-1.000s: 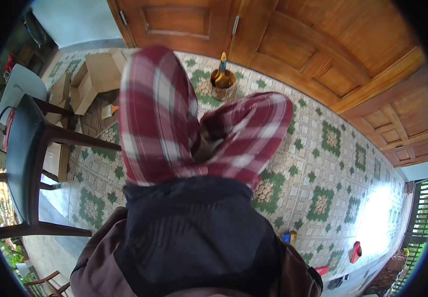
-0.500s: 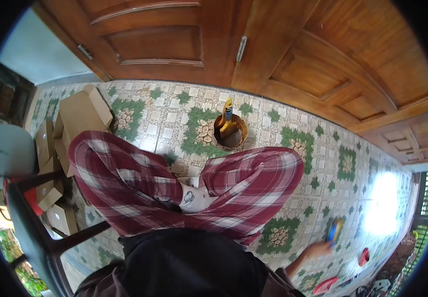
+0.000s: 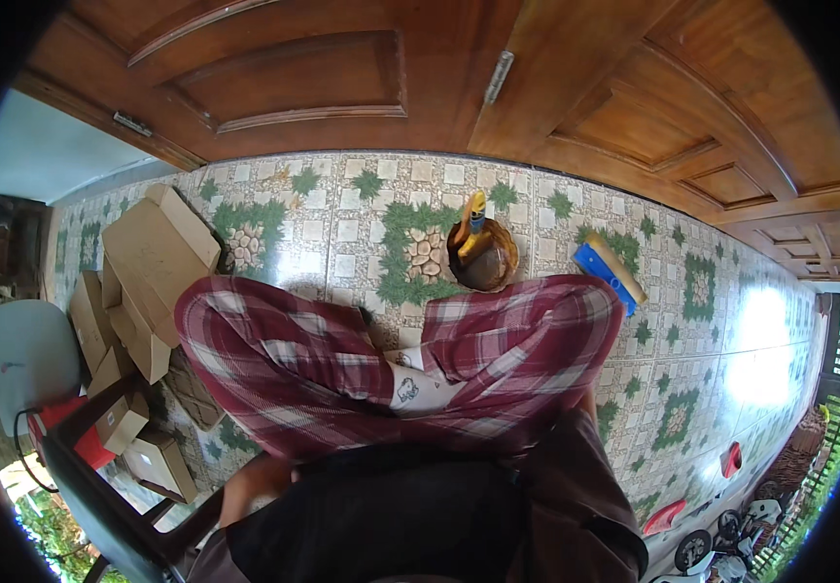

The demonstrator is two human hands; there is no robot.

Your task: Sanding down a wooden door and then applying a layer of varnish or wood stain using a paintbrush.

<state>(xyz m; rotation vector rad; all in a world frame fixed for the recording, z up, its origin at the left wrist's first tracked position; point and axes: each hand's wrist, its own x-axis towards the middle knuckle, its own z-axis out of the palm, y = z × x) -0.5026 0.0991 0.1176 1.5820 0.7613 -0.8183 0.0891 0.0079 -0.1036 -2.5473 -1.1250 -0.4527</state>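
Note:
Beyond my right knee shows a flat blue thing with a tan edge [image 3: 612,274], perhaps a wide brush; its near end is behind the knee. My right hand [image 3: 587,403] is almost wholly hidden by that leg, so I cannot see whether it holds the thing. My left hand [image 3: 269,476] is low by my left thigh, its fingers out of sight. In front of my crossed legs stands a brown-stained round pot [image 3: 509,262]. A brush with a yellow-and-blue handle [image 3: 477,222] leans upright in it.
Wooden doors [image 3: 313,83] rise ahead beyond the tiled floor [image 3: 352,233]. At left are opened cardboard boxes [image 3: 162,248] and a grey chair [image 3: 31,355]. Red pieces [image 3: 668,515] lie at lower right, near a toy-like wheeled thing [image 3: 694,549].
The blue-and-tan thing has come from far right to beyond my right knee. My right arm has drawn in beside my leg. My left forearm has come into view.

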